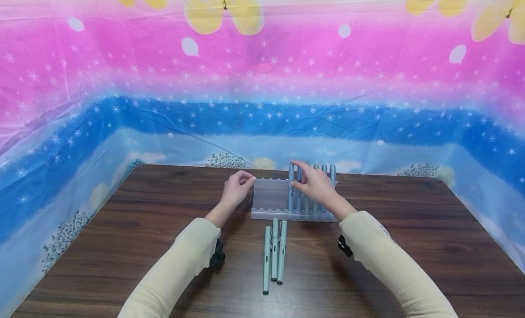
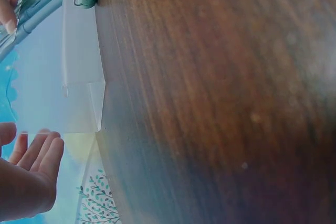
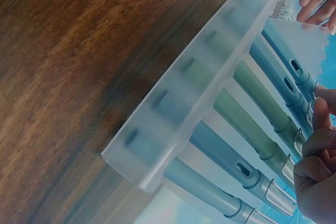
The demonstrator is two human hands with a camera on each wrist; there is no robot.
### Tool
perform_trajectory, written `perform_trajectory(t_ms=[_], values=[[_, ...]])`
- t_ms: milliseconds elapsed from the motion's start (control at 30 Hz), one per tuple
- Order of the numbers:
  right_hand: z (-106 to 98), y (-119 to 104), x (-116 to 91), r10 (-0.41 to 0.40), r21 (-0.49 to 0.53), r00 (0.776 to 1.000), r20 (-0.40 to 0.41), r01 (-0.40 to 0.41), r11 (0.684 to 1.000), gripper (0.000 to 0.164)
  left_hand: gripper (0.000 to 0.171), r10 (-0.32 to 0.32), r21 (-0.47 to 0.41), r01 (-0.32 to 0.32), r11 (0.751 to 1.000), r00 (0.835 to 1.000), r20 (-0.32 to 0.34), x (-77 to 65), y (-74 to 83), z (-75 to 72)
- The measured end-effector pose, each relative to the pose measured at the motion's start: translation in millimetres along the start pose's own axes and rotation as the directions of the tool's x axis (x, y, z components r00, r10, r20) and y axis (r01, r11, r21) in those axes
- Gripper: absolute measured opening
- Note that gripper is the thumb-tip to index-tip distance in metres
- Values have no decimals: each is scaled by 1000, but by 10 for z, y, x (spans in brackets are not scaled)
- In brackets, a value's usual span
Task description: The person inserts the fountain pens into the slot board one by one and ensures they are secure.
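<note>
Fronting the rack (image 1: 269, 196): three pens (image 1: 274, 261); left grip (image 1: 237, 189) pinches it, right grip (image 1: 316, 183) a pen (image 1: 290, 202).

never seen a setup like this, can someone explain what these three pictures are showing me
There is no machine here: these are one person's bare hands, filmed by three worn cameras. The wide picture comes from the head, looking forward and down; the two tilted close-ups come from the left and right wrists. On the wood-grain table stands a translucent pen rack holding six pens, some blue, some green. In front of it lie three loose green pens. The right hand pinches the leftmost blue pen in the rack; the left hand has thumb and finger at the rack's upper left corner.
</note>
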State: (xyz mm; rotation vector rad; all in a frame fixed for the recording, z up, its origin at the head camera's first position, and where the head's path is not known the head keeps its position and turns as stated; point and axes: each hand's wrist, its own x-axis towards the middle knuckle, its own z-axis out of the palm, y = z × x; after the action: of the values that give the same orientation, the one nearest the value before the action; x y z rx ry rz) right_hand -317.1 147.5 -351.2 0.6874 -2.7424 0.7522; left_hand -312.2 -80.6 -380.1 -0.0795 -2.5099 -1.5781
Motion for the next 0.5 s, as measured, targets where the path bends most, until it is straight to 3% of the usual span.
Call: perform_trajectory(t_ms=[500], values=[[-12,-13,2,8,-9,1000,15,-7,1000,59,18,-1,-7,1,1000,1000,1,-4,4,-2]])
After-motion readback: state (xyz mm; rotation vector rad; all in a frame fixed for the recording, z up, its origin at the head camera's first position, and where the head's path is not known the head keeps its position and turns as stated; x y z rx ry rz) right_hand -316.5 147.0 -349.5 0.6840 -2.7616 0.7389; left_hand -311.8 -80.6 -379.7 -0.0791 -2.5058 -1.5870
